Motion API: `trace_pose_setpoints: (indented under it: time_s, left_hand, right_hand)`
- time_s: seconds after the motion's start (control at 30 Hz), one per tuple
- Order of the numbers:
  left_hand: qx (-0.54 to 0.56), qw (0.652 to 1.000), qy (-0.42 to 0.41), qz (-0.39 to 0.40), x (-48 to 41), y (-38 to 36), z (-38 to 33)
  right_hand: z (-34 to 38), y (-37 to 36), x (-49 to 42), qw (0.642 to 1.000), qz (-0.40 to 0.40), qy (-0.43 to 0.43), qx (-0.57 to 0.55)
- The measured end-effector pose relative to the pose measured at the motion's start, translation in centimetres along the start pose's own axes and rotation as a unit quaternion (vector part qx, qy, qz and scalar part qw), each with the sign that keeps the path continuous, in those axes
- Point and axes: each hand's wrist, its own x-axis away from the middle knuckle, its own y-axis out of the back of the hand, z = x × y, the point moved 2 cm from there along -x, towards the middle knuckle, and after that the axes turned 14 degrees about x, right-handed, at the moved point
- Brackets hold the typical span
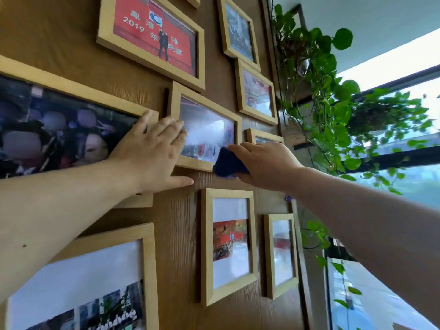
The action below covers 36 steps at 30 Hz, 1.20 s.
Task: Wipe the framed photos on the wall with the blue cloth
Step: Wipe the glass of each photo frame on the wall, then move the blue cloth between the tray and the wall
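Observation:
Several light-wood framed photos hang on a brown wooden wall. My right hand (264, 163) presses the dark blue cloth (227, 163) against the lower right corner of the middle frame (204, 129). My left hand (152, 151) lies flat with fingers spread on that frame's left edge, its thumb on the wall below. A red photo frame (154, 34) hangs above, and a large dark group photo frame (59, 125) is at the left, partly under my left hand.
More frames hang below (228, 244) and at the right (281, 253), (257, 91), (239, 32). A trailing green plant (328, 96) hangs just right of the wall's edge. Large windows (404, 163) fill the far right.

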Motion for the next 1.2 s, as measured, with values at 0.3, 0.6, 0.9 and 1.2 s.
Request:
trace_pose_setpoints:
  time_s: [0.3, 0.6, 0.9, 1.2]
  left_hand:
    - [0.142, 0.983, -0.114, -0.004, 4.4, -0.9, -5.1]
    - [0.258, 0.943, -0.204, -0.041, 6.3, 3.6, -13.6]
    - [0.432, 0.870, -0.231, -0.058, 8.7, 9.4, -24.6]
    - [0.478, 0.803, -0.352, -0.054, 14.1, 14.9, -37.7]
  right_hand:
    - [0.0, 6.8, 6.3, 0.990, 0.121, 0.005, 0.070]
    - [-2.8, 15.3, 16.5, 0.966, 0.206, 0.070, 0.142]
    - [-8.4, 23.3, 29.5, 0.942, 0.295, 0.019, 0.161]
    - [-9.4, 31.5, 41.2, 0.894, 0.426, -0.038, 0.137]
